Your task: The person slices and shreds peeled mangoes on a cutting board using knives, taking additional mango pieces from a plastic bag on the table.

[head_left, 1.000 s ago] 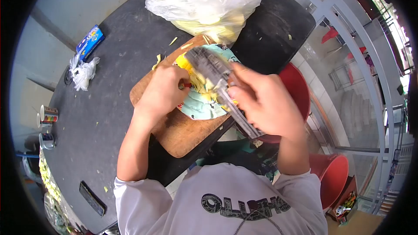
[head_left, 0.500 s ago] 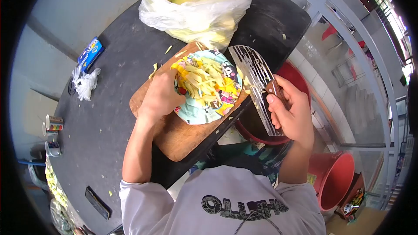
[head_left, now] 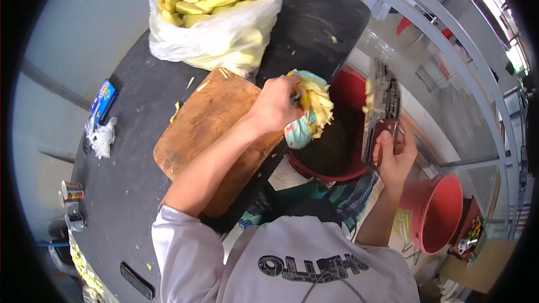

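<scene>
Left hand point(head_left: 274, 105): grip clenched on one printed cover point(head_left: 298, 136) heaped with yellow strips point(head_left: 320, 102), at a red bucket point(head_left: 349, 92).
Right hand point(head_left: 396, 154): grip wrapped around one blurred knife point(head_left: 384, 94).
Red buckets: two.
Surface point(head_left: 126, 191): one cutting board point(head_left: 213, 118), one filled bag point(head_left: 210, 39).

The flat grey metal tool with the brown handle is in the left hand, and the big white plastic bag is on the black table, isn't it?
Not the left hand: the head view shows the tool in the right hand.
</scene>
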Motion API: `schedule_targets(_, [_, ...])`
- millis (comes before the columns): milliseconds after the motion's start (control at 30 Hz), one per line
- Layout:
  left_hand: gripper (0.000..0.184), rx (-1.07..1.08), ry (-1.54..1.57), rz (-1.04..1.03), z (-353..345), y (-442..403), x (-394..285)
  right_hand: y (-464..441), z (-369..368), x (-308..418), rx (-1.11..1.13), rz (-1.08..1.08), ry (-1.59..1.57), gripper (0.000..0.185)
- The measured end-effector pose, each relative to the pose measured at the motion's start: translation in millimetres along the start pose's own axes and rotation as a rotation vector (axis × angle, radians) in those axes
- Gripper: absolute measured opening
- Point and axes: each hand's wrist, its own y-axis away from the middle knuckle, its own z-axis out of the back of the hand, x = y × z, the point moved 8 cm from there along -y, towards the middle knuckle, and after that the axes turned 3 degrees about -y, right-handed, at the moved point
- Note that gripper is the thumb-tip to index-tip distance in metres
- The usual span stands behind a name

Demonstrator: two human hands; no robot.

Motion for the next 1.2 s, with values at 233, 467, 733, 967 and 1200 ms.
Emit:
schedule_targets(233, [0.048, -0.04, 0.21, -0.053, -20.1, -60.1, -50.7, 3.0, 10.5, -138.0, -0.184, 0.046, 0.589, 0.028])
schedule_targets(467, [0.048, -0.156, 0.302, -0.196, 23.2, -58.8, -72.3, -18.1, 14.2, -127.9, -0.234, 0.059, 0.424, 0.023])
schedule_targets(733, [0.045, -0.294, 0.438, -0.215, 105.8, -9.2, -96.2, 24.6, 12.1, -193.3, -0.148, -0.023, 0.477, 0.029])
schedule_targets(967, [0.035, -0.38, 0.717, -0.188, 145.6, 15.1, -100.5, 37.9, 9.4, -228.1, -0.156, 0.023, 0.382, 0.032])
schedule_targets(1200, [0.029, -0.64, 0.682, -0.353, 141.2, 98.7, -29.1, 54.9, 12.2, -255.3, -0.056, -0.124, 0.353, 0.033])
